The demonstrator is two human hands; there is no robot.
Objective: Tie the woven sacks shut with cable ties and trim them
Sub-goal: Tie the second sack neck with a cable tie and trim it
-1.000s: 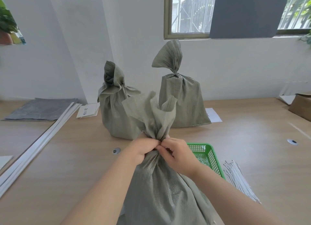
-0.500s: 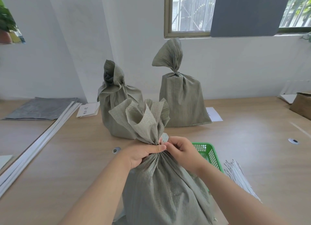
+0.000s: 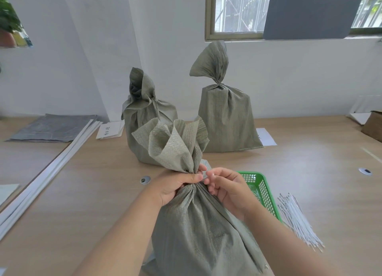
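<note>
My left hand point(image 3: 175, 186) is clamped around the gathered neck of the grey-green woven plastic sack point(image 3: 198, 230), which stands at lower centre on the pale wooden table point(image 3: 82, 193), its mouth fanning out above my fist. My right hand point(image 3: 229, 191) is curled, fingertips point(image 3: 207, 175) against the same neck just beside my left thumb; I cannot tell whether they pinch anything. A green plastic mesh basket point(image 3: 262, 191) and a bundle of white cable ties point(image 3: 297, 220) lie at lower right.
</note>
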